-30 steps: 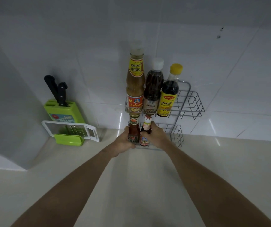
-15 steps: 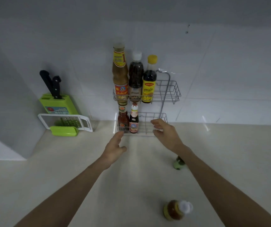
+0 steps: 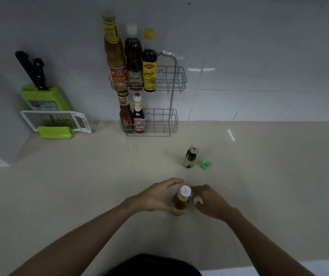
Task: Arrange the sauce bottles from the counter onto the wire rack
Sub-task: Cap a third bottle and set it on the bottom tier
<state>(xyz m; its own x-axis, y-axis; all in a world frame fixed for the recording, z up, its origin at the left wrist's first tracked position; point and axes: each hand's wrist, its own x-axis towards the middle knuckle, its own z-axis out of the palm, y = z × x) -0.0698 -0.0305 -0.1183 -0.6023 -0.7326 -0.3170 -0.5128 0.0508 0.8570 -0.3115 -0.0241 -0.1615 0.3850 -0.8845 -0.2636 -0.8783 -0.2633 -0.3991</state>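
A small orange sauce bottle [image 3: 179,204] with a white cap stands on the beige counter [image 3: 80,186] close to me. My left hand [image 3: 155,196] curls around its left side and grips it. My right hand [image 3: 209,202] is on the bottle's right, fingertips at the cap, with a small white piece under the fingers. The wire rack [image 3: 179,76] hangs on the wall. Its upper basket holds three tall bottles [image 3: 133,56]. Two small red sauce bottles [image 3: 131,116] stand in the lower basket. A small green bottle [image 3: 190,157] stands open on the counter.
A loose green cap [image 3: 206,164] lies right of the green bottle. At the back left are a green knife block [image 3: 44,98] with two knives and a white grater [image 3: 54,120]. The right halves of both rack baskets hold nothing.
Both hands pulled back from the lower basket to the near counter and closed in around the orange bottle. The view tilted down, bringing the green bottle and its cap fully into sight.
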